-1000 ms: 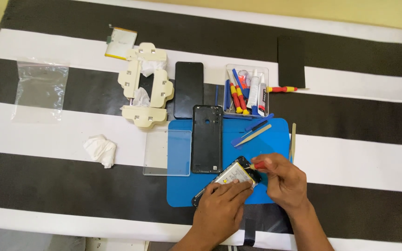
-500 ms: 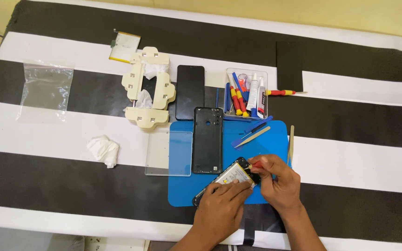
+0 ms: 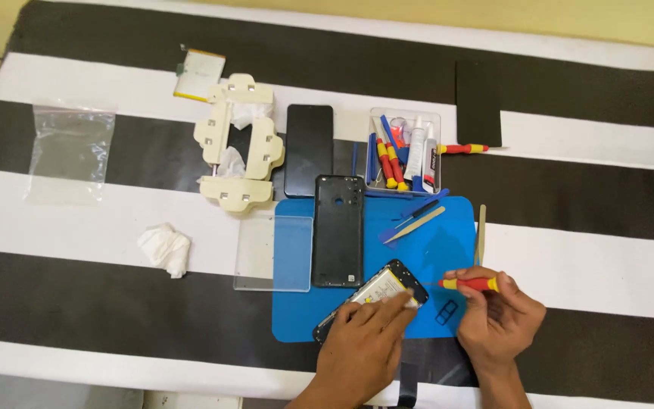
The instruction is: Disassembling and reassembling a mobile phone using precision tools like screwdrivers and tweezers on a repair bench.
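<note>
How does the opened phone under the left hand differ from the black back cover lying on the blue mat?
The opened phone lies slanted near the mat's front edge; the back cover lies straight, lengthwise up the blue mat.
The phone shows a pale battery inside; the cover is plain black with an empty frame.
The left hand presses on the phone, while the right hand holds a red-and-yellow screwdriver nearby; nothing touches the cover.
Both are dark, phone-sized rectangles on the mat.

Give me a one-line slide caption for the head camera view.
Left hand steadies an opened phone on a blue mat; right hand holds a red screwdriver.
</note>
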